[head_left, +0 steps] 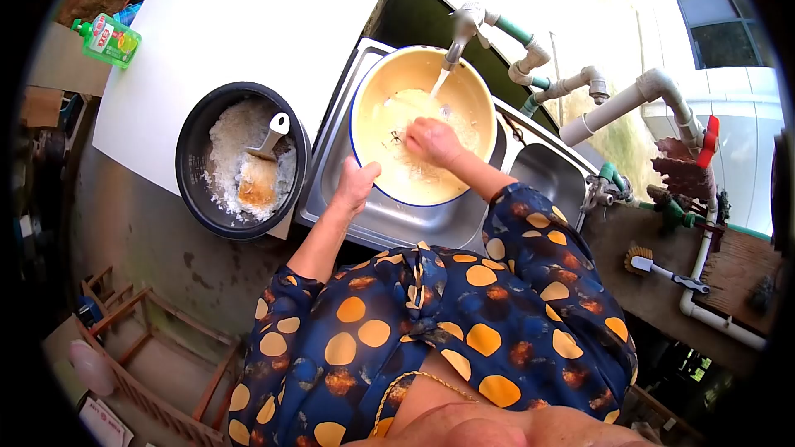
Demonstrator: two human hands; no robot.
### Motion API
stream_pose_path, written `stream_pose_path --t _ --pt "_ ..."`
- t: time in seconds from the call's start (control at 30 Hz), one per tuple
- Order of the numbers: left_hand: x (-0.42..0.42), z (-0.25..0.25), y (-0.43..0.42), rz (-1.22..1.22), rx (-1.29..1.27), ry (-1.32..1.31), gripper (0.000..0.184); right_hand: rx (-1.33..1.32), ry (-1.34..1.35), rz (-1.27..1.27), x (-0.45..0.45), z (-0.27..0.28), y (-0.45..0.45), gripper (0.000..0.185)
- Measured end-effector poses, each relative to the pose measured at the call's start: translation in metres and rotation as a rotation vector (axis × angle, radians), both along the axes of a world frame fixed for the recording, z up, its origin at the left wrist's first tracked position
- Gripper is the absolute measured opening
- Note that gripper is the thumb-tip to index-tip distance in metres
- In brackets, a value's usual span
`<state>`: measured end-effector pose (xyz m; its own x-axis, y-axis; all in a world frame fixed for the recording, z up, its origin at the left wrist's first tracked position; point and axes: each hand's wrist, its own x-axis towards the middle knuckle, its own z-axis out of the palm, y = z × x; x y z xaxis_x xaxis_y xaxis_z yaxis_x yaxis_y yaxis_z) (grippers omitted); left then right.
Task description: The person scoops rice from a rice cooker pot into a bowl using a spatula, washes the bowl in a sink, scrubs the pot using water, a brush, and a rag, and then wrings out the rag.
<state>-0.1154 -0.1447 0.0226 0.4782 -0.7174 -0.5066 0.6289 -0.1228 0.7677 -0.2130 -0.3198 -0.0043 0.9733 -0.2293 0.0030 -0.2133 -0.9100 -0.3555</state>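
A pale yellow enamel basin (479, 99) with a blue rim sits in the metal sink (331, 199). Water runs into it from the tap (455, 51), and cloudy water with small bits lies inside. My left hand (358, 184) grips the basin's near left rim, thumb on top. Inside the basin, my right hand (432, 141) is closed, its fingers curled downward at the water. Whatever they hold, if anything, is hidden. To the left stands a dark pot (189, 161) of white rice (228, 136) with a browned piece; a white rice paddle (269, 136) rests in it.
A white counter (281, 16) extends to the left, with a green soap bottle (112, 40) at its far edge. A second sink bowl (548, 175) lies to the right. Pipes (613, 112) run behind it, and a scrub brush (662, 270) lies on the right-hand ledge.
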Motion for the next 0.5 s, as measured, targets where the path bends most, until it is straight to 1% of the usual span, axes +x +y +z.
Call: stream_pose_path --t 0.03,0.07,0.13,0.17,0.2,0.23,0.27,0.3,0.37,0.4,0.47,0.5 --pt "0.001 -0.001 -0.002 0.049 -0.014 0.006 0.044 0.066 0.074 0.097 -0.009 -0.004 0.007 0.014" --pt "0.004 -0.002 -0.005 0.055 -0.024 0.006 0.044 0.055 0.075 0.103 -0.009 -0.007 -0.001 0.014" --pt "0.009 -0.004 -0.001 0.022 -0.019 0.007 0.044 -0.001 0.006 0.123 -0.003 0.008 -0.010 0.013" --pt "0.009 -0.004 0.000 0.020 -0.018 0.008 0.044 -0.082 -0.217 0.064 0.011 0.016 -0.026 0.014" --pt "0.009 -0.004 -0.001 0.006 -0.018 0.007 0.045 -0.134 -0.216 0.047 0.025 0.040 -0.041 0.012" --pt "0.009 -0.003 -0.002 -0.014 -0.021 0.003 0.045 -0.162 -0.207 0.070 0.038 0.047 -0.058 0.007" --pt "0.007 0.000 -0.003 -0.028 -0.026 -0.001 0.045 -0.190 -0.176 0.115 0.047 0.049 -0.071 0.006" --pt "0.004 0.004 -0.004 -0.003 -0.010 -0.018 0.043 -0.291 -0.149 0.204 0.055 0.048 -0.086 0.006" --pt "0.004 0.007 -0.006 0.021 0.002 -0.036 0.041 -0.254 -0.097 0.157 0.049 0.045 -0.097 0.008" --pt "0.005 0.007 -0.006 0.057 -0.032 -0.011 0.041 -0.257 -0.096 0.157 0.042 0.040 -0.098 0.008" --pt "0.007 0.006 -0.004 0.099 -0.066 0.017 0.042 -0.269 0.180 -0.187 0.023 0.024 -0.087 0.013" --pt "0.008 0.006 -0.004 0.115 -0.073 -0.009 0.045 -0.163 0.295 -0.302 0.015 0.020 -0.076 0.018"
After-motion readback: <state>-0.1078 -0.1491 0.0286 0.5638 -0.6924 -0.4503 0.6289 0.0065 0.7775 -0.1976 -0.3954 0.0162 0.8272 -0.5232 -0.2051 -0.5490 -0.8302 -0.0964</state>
